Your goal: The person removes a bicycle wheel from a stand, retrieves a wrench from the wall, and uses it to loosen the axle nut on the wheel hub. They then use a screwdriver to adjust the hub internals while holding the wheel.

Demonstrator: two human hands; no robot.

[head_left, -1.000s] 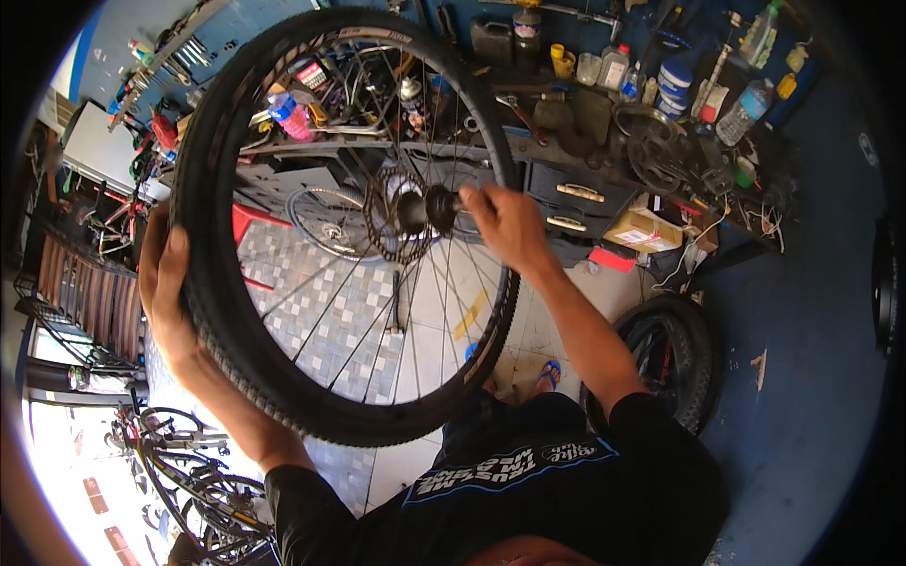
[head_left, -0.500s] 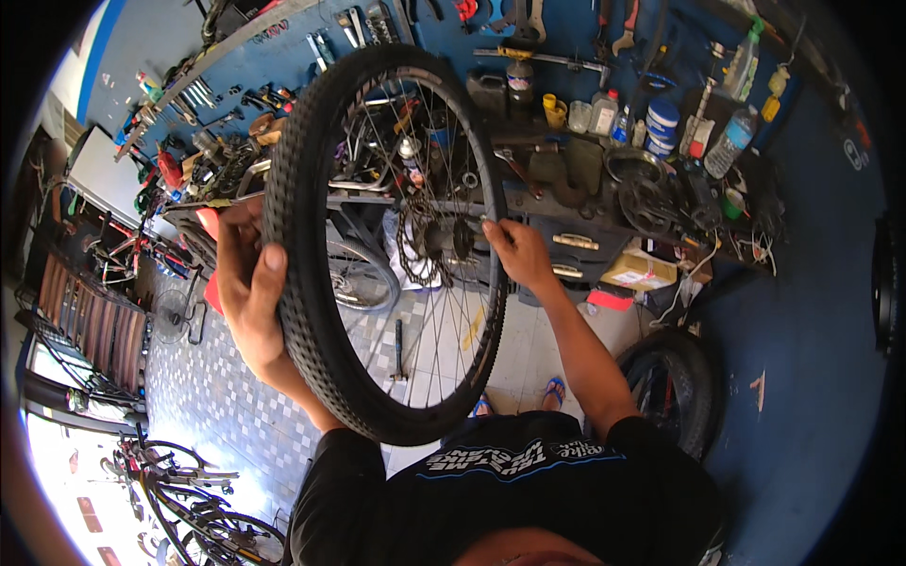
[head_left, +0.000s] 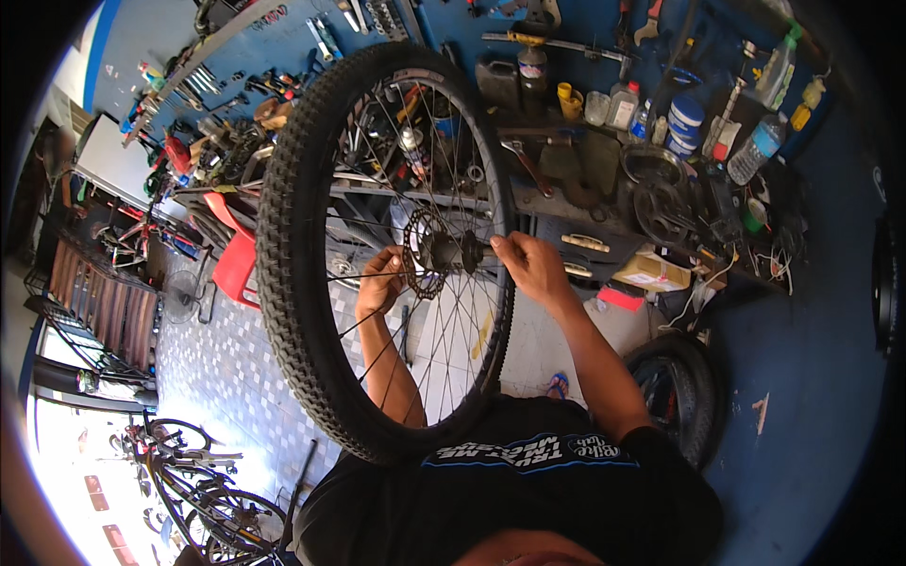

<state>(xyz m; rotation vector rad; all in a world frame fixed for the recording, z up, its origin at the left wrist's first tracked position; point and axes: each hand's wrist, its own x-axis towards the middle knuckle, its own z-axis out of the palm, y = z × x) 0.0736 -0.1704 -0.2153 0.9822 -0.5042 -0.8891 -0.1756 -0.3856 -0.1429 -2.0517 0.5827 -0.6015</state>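
Note:
An upright bicycle wheel with a black knobby tyre (head_left: 293,274) is held in front of my body, its spokes running to a dark hub (head_left: 440,251) with a disc rotor (head_left: 415,231). My right hand (head_left: 530,269) grips the axle end on the hub's right, thumb and fingers closed on it. My left hand (head_left: 381,278), seen through the spokes, is beside the rotor at the hub's left side, its fingers curled in a pinch; what they hold is too small to make out.
A cluttered workbench (head_left: 604,214) with bottles, tools and parts spans the upper view. A red chair (head_left: 231,274) and fan (head_left: 182,295) stand left. Bicycles (head_left: 203,476) are at lower left. A spare wheel (head_left: 684,396) rests by the blue wall (head_left: 793,358) on the right.
My left hand has left the outside of the tyre and moved right to the hub. The wheel has turned more edge-on since the first frame; my right hand stays at the axle.

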